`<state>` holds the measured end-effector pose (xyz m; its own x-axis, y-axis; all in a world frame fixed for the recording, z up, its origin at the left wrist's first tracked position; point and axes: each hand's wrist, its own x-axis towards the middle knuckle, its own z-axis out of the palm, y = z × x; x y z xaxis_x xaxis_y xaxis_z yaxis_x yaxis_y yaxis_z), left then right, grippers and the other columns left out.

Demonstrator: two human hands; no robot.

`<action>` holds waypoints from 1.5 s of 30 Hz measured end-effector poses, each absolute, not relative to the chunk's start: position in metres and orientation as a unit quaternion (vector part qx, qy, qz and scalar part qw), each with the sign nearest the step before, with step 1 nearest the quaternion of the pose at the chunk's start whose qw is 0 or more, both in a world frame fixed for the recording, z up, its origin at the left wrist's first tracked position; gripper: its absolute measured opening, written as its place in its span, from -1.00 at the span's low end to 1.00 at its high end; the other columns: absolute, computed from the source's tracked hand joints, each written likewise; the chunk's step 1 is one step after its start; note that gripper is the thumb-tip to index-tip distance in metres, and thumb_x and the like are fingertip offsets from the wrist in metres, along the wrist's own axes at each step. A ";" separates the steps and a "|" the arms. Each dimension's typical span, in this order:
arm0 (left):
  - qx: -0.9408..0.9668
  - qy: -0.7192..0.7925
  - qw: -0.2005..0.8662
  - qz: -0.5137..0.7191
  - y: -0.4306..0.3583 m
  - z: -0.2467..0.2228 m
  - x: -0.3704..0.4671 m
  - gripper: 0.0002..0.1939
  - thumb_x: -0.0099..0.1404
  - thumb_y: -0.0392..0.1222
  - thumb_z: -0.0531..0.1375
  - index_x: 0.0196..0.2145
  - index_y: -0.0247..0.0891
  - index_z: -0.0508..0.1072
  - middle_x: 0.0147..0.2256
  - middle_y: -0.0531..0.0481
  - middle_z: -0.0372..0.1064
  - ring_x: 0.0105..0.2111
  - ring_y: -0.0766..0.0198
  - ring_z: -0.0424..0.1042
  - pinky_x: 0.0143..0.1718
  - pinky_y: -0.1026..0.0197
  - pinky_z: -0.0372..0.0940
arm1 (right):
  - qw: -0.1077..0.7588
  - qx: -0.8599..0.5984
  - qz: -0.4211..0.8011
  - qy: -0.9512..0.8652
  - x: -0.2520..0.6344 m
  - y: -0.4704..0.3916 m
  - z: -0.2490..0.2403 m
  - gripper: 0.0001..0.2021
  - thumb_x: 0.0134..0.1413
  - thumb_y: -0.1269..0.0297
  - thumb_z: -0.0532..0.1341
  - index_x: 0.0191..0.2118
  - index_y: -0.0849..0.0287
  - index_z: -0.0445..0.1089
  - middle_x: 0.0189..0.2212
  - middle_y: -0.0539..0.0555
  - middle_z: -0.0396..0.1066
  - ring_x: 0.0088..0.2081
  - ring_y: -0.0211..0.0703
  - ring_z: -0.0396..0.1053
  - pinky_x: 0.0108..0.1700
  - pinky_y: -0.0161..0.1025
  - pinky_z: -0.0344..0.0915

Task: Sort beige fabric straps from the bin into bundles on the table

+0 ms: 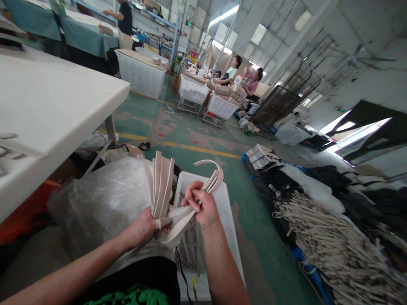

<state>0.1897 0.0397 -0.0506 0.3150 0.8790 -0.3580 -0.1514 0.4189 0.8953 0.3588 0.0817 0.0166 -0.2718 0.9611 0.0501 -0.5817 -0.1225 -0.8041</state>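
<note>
A bundle of flat beige strips [162, 182] stands up out of my left hand [149, 224], whose fingers are wrapped round its lower part. My right hand [202, 205] pinches the other end of the strips, where several edges [213, 180] fan out and one strip curls over at the top. Between the two hands the strips bend in a loop. Beneath my hands is a white plastic bin [227, 220] with more long strips [190, 245] inside. A clear plastic bag [104, 197] bulges to the left, close to my left forearm.
A white-topped table [63, 91] juts in from the left. To the right, a large heap of beige strips [330, 241] lies on a blue pallet. White carts [222, 106] and people [254, 80] are farther back across the green floor [203, 159].
</note>
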 end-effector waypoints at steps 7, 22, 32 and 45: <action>0.255 0.450 0.731 0.445 0.037 -0.054 0.186 -0.55 -0.14 -0.04 0.47 -0.35 -0.31 0.45 -0.65 0.09 0.33 -0.63 0.32 0.24 -0.61 0.31 0.21 | 0.571 -0.341 0.727 -0.173 0.364 0.070 -0.023 -0.85 -0.14 0.40 0.37 -0.33 0.17 0.53 -0.29 0.08 0.60 -0.26 -0.12 0.53 -0.07 -0.05 0.49; 0.385 0.448 0.740 0.321 0.009 -0.095 0.202 -0.64 -0.12 -0.02 0.46 -0.53 -0.30 0.45 -0.62 0.03 0.33 -0.61 0.31 0.19 -0.58 0.26 0.16 | 0.592 -0.280 0.733 -0.185 0.340 0.042 -0.031 -0.69 -0.13 0.40 0.36 -0.16 0.12 0.53 -0.13 0.10 0.57 -0.11 -0.10 0.51 0.08 -0.07 0.40; 0.400 0.482 0.701 0.342 0.008 -0.092 0.184 -0.59 -0.04 0.11 0.40 -0.66 -0.28 0.44 -0.64 -0.02 0.34 -0.58 0.25 0.26 -0.50 0.22 0.19 | 0.514 -0.362 0.747 -0.218 0.351 0.031 -0.061 -0.58 -0.18 0.19 0.47 -0.14 0.15 0.48 -0.36 0.02 0.53 -0.36 -0.16 0.48 -0.40 -0.29 0.43; 0.473 0.477 0.701 0.242 0.002 -0.102 0.198 -0.59 -0.04 0.12 0.41 -0.60 -0.27 0.43 -0.70 0.01 0.33 -0.66 0.26 0.25 -0.59 0.23 0.18 | 0.398 -0.594 0.532 -0.453 0.376 0.034 -0.053 -0.75 -0.14 0.15 0.40 -0.53 0.22 0.44 -0.73 -0.10 0.25 -0.69 -0.37 0.13 -0.65 -0.40 0.05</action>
<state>0.1977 0.0017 -0.1015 0.4284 0.7893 -0.4399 0.1125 0.4365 0.8927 0.3760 0.0337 -0.0529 0.0224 0.9622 -0.2715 0.1144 -0.2723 -0.9554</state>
